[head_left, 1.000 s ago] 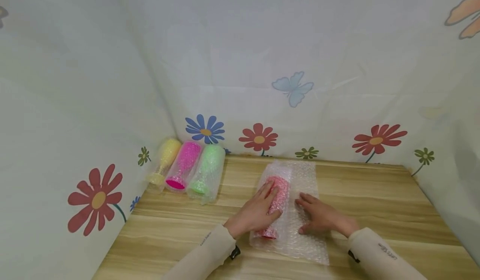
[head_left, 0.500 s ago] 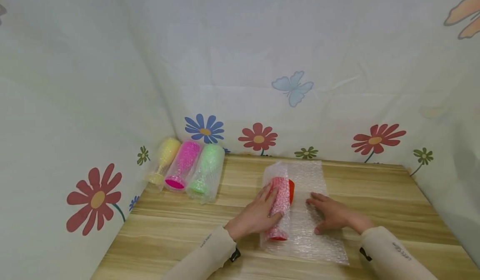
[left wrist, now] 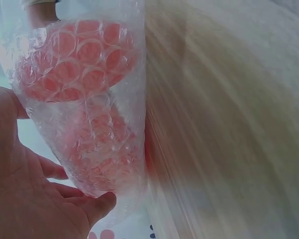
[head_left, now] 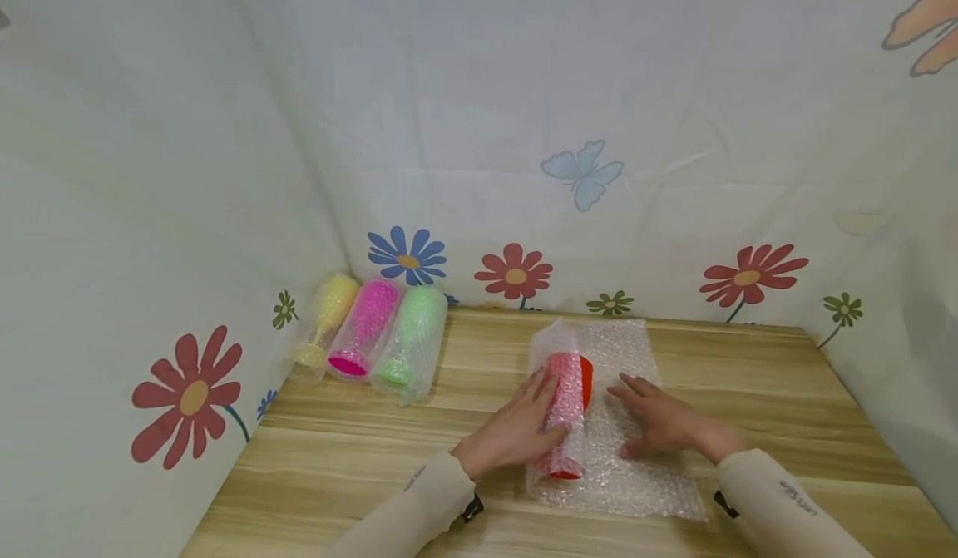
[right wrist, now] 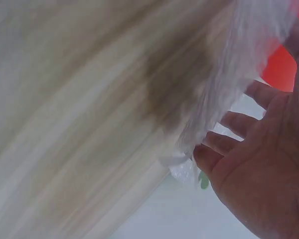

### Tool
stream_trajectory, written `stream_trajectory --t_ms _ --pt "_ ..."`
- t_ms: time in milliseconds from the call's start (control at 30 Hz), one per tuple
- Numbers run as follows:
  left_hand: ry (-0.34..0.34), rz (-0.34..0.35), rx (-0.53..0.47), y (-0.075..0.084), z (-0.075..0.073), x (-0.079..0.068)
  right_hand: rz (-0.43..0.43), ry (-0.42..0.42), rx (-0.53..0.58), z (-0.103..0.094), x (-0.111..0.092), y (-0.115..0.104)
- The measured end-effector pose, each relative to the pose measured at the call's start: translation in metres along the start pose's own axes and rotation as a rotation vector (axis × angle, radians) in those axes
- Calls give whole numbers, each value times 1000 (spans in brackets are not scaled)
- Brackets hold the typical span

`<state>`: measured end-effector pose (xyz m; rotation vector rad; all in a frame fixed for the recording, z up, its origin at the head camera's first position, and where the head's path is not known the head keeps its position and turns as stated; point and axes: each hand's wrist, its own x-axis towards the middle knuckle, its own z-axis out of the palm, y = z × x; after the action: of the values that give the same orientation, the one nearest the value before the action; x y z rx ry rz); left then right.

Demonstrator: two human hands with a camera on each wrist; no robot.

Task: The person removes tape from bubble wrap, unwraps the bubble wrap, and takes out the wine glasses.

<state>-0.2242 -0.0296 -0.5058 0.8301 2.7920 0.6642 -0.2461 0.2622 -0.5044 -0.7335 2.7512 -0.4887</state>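
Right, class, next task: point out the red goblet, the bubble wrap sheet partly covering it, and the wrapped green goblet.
Red goblet (head_left: pixel 587 382): head view, on the bare side of its bowl.
Bubble wrap sheet (head_left: pixel 603 462): head view, on its flat part.
Green goblet (head_left: pixel 421 323): head view, on its bowl.

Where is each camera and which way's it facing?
Head: worn on the head, looking forward and down at the table, bubble wrap and red goblet; left hand, right hand and sleeves show.
Left wrist: on that wrist, facing the red goblet past the left hand, seen palm-side; top left, probably the right wrist.
Right wrist: on that wrist, facing bubble wrap and table past the right hand, palm-side.
Shared by head and left wrist: left hand, red goblet.
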Motion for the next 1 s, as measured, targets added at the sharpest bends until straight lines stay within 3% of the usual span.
stream_trajectory --t_ms 233,667,833,1000 --pt "-3 -12 -27 -3 0 1 -20 -18 -13 6 3 6" --pt "-35 -38 -21 -9 -3 -3 -21 -19 -19 0 -7 19" --pt "24 -4 27 -7 -10 1 10 -42 -7 -1 -9 21" --pt "117 83 159 16 -25 17 35 -55 5 -1 -8 20"
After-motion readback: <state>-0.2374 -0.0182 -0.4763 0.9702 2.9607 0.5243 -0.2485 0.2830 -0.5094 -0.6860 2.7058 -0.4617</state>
